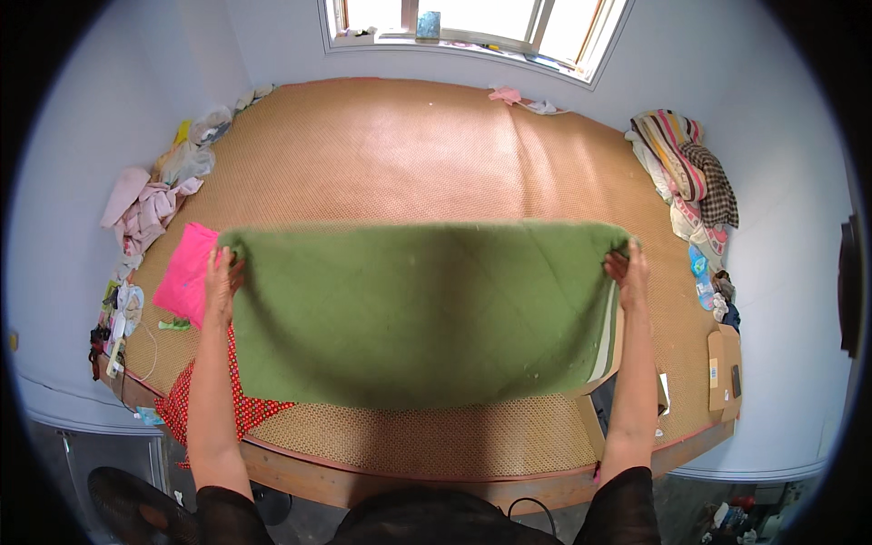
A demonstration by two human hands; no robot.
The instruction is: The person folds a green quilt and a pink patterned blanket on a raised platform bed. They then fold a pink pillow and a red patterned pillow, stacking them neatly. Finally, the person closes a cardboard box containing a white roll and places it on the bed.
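Observation:
A green blanket (422, 306) hangs spread wide between my two hands, its middle sagging above a woven mat (354, 157). At its upper left corner my left hand (223, 272) grips the cloth, close to a bright pink pillow (187, 272). The opposite corner is held in my right hand (630, 276), with a pale stripe showing along that side edge. Below my left forearm lies a red patterned cloth (180, 398). Behind my right forearm stands an open cardboard box (591, 415), partly hidden by the blanket and arm.
A wooden bed edge (306, 470) runs before me. Pink clothing (153, 211) and plastic bags (187, 160) line the left wall. Folded striped bedding (671, 150) and a flattened cardboard box (724, 371) are at right. An electric fan (139, 507) stands at lower left, below a window (477, 27).

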